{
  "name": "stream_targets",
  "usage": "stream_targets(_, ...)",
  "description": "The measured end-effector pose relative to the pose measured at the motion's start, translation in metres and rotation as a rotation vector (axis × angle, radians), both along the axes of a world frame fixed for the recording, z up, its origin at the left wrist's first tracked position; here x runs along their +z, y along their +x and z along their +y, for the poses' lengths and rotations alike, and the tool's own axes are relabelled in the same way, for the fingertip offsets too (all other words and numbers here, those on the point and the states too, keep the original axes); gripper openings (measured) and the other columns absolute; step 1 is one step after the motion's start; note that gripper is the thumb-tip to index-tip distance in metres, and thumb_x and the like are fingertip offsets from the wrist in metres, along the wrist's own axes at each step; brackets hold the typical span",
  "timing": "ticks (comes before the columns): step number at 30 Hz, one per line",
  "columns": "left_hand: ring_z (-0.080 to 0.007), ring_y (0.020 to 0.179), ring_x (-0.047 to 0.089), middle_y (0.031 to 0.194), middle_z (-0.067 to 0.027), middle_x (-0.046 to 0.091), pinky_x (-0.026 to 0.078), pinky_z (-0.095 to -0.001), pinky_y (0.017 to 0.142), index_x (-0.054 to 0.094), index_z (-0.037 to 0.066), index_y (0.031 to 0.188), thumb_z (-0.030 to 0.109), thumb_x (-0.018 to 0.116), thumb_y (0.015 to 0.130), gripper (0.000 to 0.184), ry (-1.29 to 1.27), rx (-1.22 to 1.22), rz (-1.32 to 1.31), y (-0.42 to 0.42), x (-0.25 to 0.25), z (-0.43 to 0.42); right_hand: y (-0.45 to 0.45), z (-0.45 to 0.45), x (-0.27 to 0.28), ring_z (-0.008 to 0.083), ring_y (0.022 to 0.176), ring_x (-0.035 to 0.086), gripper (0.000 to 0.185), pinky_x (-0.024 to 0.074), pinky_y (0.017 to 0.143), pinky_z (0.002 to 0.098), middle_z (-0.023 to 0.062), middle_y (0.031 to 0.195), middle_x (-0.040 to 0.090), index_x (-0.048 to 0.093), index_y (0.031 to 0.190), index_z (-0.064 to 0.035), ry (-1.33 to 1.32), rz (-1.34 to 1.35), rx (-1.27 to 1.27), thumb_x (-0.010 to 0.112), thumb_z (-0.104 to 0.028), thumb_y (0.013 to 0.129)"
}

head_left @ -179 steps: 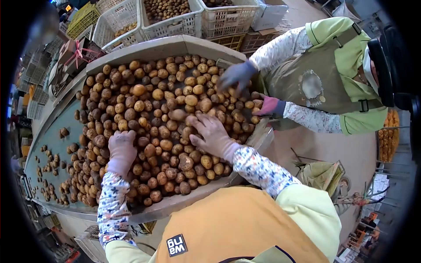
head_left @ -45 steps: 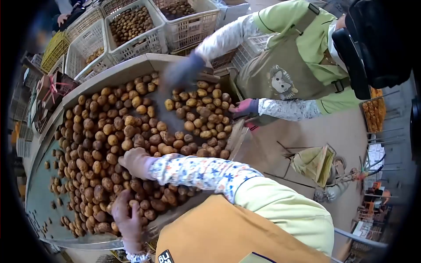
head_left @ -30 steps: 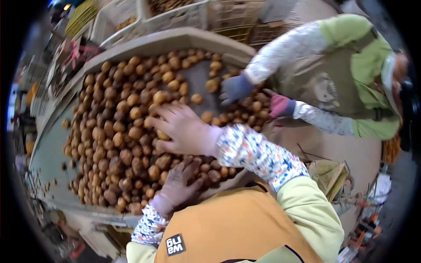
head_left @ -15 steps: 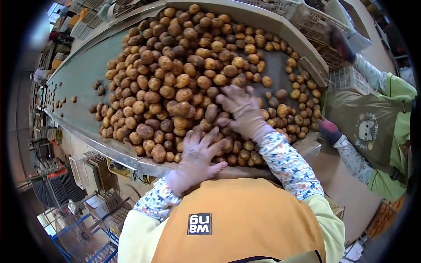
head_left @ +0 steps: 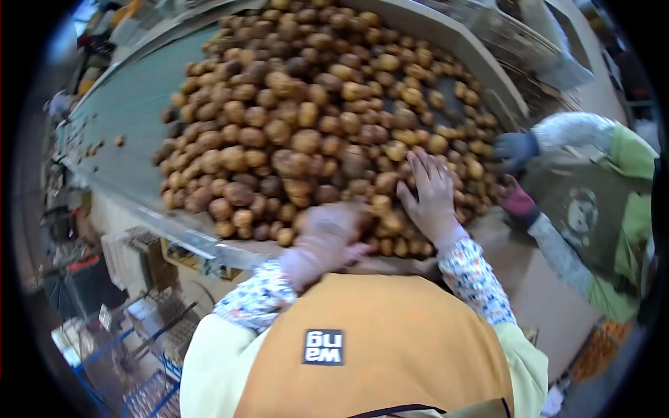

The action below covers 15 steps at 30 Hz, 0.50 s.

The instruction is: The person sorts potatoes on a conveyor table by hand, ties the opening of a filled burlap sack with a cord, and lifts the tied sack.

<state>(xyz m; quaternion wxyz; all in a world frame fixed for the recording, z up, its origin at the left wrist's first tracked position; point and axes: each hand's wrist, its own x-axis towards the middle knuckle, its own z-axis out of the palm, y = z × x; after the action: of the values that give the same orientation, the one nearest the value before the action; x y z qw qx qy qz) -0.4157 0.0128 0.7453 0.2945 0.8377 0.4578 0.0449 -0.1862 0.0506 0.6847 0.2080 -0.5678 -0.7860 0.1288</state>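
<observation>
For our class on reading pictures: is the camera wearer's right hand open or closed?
Open: the right hand is over the potatoes, its fingers stretched out and its thumb apart from them.

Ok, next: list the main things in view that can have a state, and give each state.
Brown, rounded potatoes: loose, heaped.
Flat green belt: partly covered.
Left grip, pale-gloved hand: blurred, open or shut unclear.
Right grip, pale-gloved hand: open, over potatoes.
Orange apron with dark square label: worn.
Co-worker's brown printed apron: worn.
</observation>
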Motion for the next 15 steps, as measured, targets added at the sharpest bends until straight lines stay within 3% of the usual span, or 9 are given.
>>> stream_targets(1, -0.0355, 0.104, 0.058, 0.114, -0.0195, 0.058, 0.046, -0.0432, 0.09, 0.057, 0.005, 0.119, 0.043, 0.075, 0.073, 0.062, 0.108, -0.051, -0.177, 0.004, -0.012, 0.0, -0.016, -0.002, 0.022, 0.0351, 0.122, 0.048, 0.055, 0.0301, 0.107, 0.0515, 0.018, 0.128, 0.054, 0.052, 0.134, -0.0074, 0.052, 0.087, 0.113, 0.063, -0.028, 0.084)
stream_targets(3, -0.0308, 0.106, 0.057, 0.116, -0.0151, 0.06, 0.04, -0.0439, 0.097, 0.063, 0.009, 0.106, 0.037, 0.073, 0.077, 0.042, 0.04, -0.082, -0.135, 0.003, -0.001, -0.006, -0.033, -0.004, 0.025, 0.0329, 0.129, 0.044, 0.059, 0.0281, 0.109, 0.0536, 0.0153, 0.137, 0.05, 0.05, 0.138, -0.0107, -0.05, 0.055, 0.43, 0.066, -0.027, 0.083)
stream_targets(5, -0.0293, 0.105, 0.057, 0.109, -0.011, 0.063, 0.041, -0.0443, 0.095, 0.064, 0.01, 0.103, 0.034, 0.073, 0.077, 0.037, 0.088, 0.065, -0.186, -0.031, 0.014, 0.003, -0.032, 0.002, 0.008, 0.0303, 0.131, 0.043, 0.059, 0.0258, 0.111, 0.0534, 0.0126, 0.143, 0.046, 0.048, 0.141, -0.0133, -0.066, -0.042, 0.241, 0.063, -0.029, 0.086)
stream_targets(6, -0.0282, 0.102, 0.059, 0.105, -0.0076, 0.065, 0.041, -0.0437, 0.094, 0.065, 0.011, 0.103, 0.031, 0.074, 0.077, 0.034, 0.351, 0.125, -0.01, -0.05, 0.033, 0.009, -0.023, 0.015, 0.005, 0.028, 0.132, 0.043, 0.06, 0.0246, 0.112, 0.053, 0.0103, 0.146, 0.044, 0.047, 0.141, -0.0126, -0.21, -0.17, 0.171, 0.064, -0.031, 0.086)
stream_targets(8, -0.0265, 0.099, 0.057, 0.105, -0.0082, 0.063, 0.042, -0.0434, 0.091, 0.064, 0.01, 0.109, 0.025, 0.074, 0.075, 0.039, 0.275, 0.226, 0.358, -0.088, 0.045, 0.017, -0.011, 0.01, -0.011, 0.0302, 0.128, 0.045, 0.062, 0.0267, 0.109, 0.053, 0.0149, 0.139, 0.048, 0.049, 0.137, -0.0083, -0.079, -0.056, 0.069, 0.067, -0.028, 0.082)
stream_targets(9, -0.0264, 0.099, 0.055, 0.105, -0.0086, 0.061, 0.041, -0.0427, 0.09, 0.061, 0.007, 0.114, 0.026, 0.074, 0.073, 0.047, 0.413, 0.182, 0.464, -0.093, 0.043, 0.019, -0.022, 0.008, -0.008, 0.0315, 0.126, 0.046, 0.062, 0.0274, 0.108, 0.0531, 0.0167, 0.135, 0.05, 0.05, 0.136, -0.0068, -0.023, -0.041, -0.026, 0.068, -0.026, 0.08)
stream_targets(10, -0.0283, 0.107, 0.054, 0.112, -0.0098, 0.061, 0.04, -0.0433, 0.094, 0.056, 0.005, 0.122, 0.028, 0.074, 0.072, 0.057, 0.332, 0.197, 0.628, -0.085, 0.043, 0.02, -0.031, 0.011, -0.007, 0.0323, 0.122, 0.047, 0.061, 0.0289, 0.106, 0.0519, 0.0193, 0.13, 0.051, 0.049, 0.135, -0.0059, 0.017, 0.197, 0.019, 0.067, -0.023, 0.078)
stream_targets(11, -0.0263, 0.107, 0.053, 0.108, -0.0071, 0.061, 0.041, -0.0415, 0.09, 0.057, 0.007, 0.12, 0.034, 0.073, 0.071, 0.057, 0.28, 0.146, 0.871, -0.08, 0.037, 0.026, -0.044, 0.013, 0.025, 0.0316, 0.123, 0.047, 0.062, 0.0305, 0.105, 0.0496, 0.0184, 0.132, 0.05, 0.049, 0.134, -0.0052, -0.046, 0.106, 0.064, 0.066, -0.021, 0.077)
stream_targets(15, -0.0226, 0.1, 0.055, 0.101, -0.0043, 0.061, 0.042, -0.0395, 0.079, 0.062, 0.012, 0.107, 0.037, 0.07, 0.073, 0.043, 0.092, 0.078, 1.097, -0.061, 0.03, 0.047, -0.064, 0.024, 0.003, 0.0356, 0.116, 0.05, 0.052, 0.0322, 0.104, 0.0479, 0.02, 0.129, 0.051, 0.057, 0.127, -0.0176, -0.027, 0.13, 0.06, 0.069, -0.022, 0.077)
